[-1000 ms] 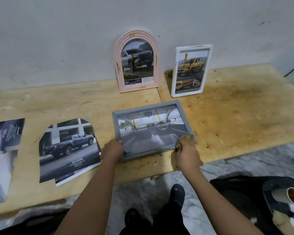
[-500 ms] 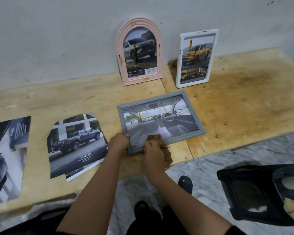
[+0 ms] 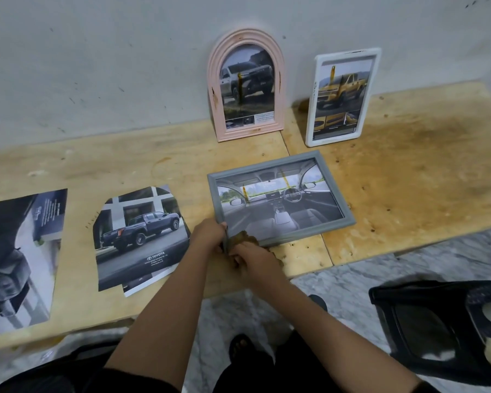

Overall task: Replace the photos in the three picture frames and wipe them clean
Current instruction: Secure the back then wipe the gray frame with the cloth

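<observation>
A grey frame (image 3: pixel 328 168) with a car-interior photo lies flat on the wooden table (image 3: pixel 408 180). My left hand (image 3: pixel 209 233) grips its near left corner. My right hand (image 3: pixel 253 258) holds a brown cloth (image 3: pixel 243 238) pressed against the same corner, at the frame's front edge. A pink arched frame (image 3: pixel 214 89) with a truck photo leans on the wall behind. A white frame (image 3: pixel 312 114) with a yellow truck photo leans to its right.
Loose photos lie on the table's left: a blue pickup print (image 3: pixel 141 234) and a dark print (image 3: pixel 14 251) at the edge. A black bin (image 3: pixel 425 316) stands on the marble floor at the lower right. My foot (image 3: pixel 240 343) shows below the table edge.
My right hand has slid the cloth leftward along the grey frame's front edge, from its right corner to the left corner beside my left hand. The view has shifted.
</observation>
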Demonstrator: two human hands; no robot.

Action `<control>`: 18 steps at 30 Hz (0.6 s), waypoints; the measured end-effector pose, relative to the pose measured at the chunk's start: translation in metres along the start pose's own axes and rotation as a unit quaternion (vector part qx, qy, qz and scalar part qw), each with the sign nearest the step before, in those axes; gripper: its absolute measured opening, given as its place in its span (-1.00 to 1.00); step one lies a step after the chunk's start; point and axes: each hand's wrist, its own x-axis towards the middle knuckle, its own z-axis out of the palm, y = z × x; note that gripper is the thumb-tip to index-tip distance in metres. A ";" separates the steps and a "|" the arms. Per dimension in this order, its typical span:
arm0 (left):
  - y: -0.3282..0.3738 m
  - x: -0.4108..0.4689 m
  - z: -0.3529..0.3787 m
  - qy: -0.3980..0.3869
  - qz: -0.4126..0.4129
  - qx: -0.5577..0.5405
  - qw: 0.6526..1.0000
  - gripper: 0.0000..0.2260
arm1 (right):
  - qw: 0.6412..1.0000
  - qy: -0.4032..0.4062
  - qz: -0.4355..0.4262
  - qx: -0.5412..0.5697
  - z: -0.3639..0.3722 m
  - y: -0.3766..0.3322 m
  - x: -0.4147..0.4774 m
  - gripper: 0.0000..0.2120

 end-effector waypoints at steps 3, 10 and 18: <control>-0.001 -0.001 0.000 -0.003 0.006 -0.016 1.000 -0.73 | 0.979 0.061 0.104 0.167 -0.039 0.008 0.002 -0.84; 0.000 -0.003 -0.001 -0.002 -0.015 -0.048 0.999 -0.70 | 0.945 0.243 0.217 0.023 -0.098 0.070 -0.017 -0.86; -0.002 -0.001 0.000 -0.014 -0.023 -0.076 0.997 -0.73 | 0.951 0.127 0.257 -0.112 -0.032 0.041 -0.014 -0.75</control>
